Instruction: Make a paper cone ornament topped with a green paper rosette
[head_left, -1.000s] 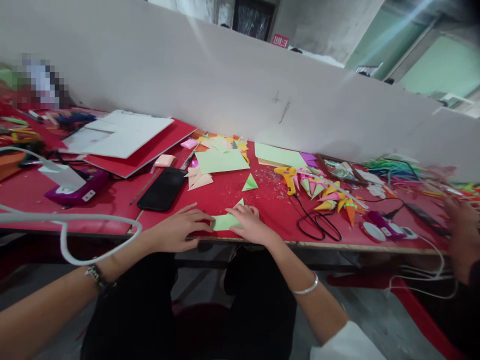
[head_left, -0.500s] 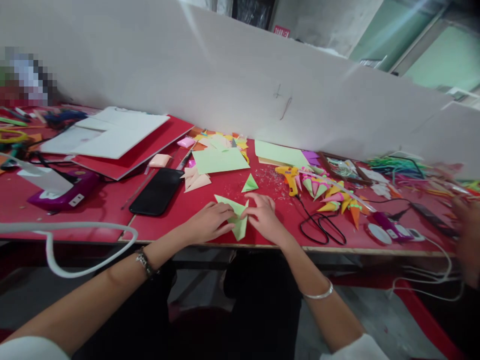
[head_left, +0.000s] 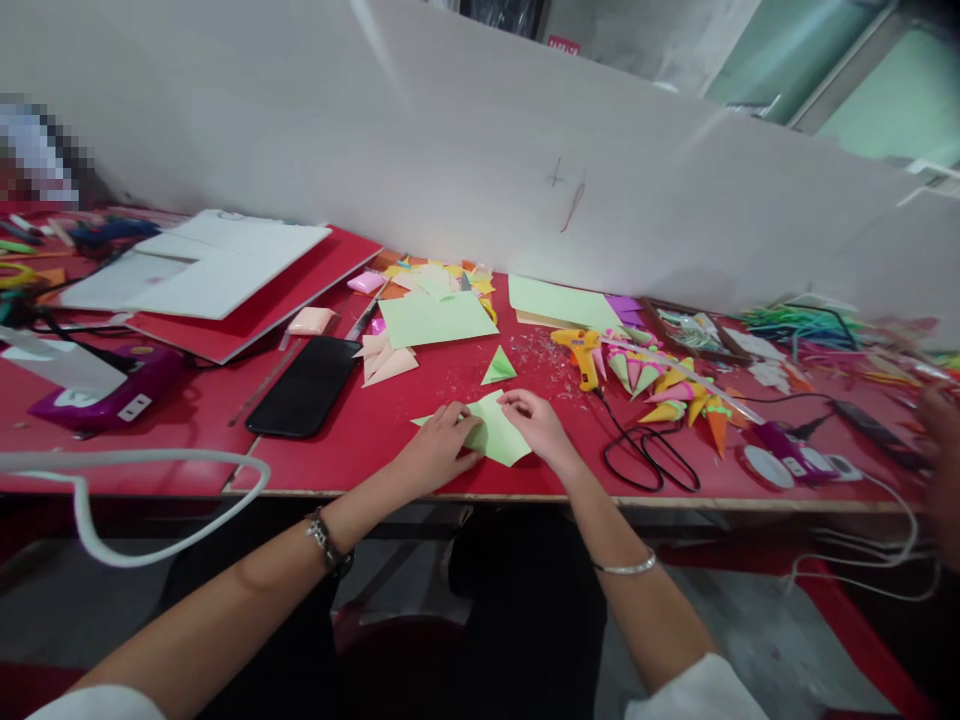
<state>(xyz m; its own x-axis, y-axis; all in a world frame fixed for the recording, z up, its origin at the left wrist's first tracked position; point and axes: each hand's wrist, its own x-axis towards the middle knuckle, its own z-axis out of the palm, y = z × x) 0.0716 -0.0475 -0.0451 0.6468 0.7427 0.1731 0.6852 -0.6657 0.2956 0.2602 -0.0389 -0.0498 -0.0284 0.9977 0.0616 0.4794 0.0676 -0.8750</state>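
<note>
A light green sheet of paper (head_left: 496, 432) lies partly unfolded near the front edge of the red table (head_left: 420, 400). My left hand (head_left: 435, 447) pinches its left side, fingers closed on the paper. My right hand (head_left: 534, 423) holds the upper right edge, fingers curled on it. A small green folded triangle (head_left: 499, 367) lies just behind my hands.
A black phone (head_left: 304, 385) lies to the left, with pale folded cones (head_left: 386, 360) and a green sheet (head_left: 435, 318) behind. A yellow glue gun (head_left: 581, 352), colourful paper cones (head_left: 667, 392) and cables sit right. Another person's hand (head_left: 941, 420) shows at far right. White board wall behind.
The green paper was folded small at the table edge, then lifted and opened out; now it lies wider between both hands, which have shifted slightly away from the edge.
</note>
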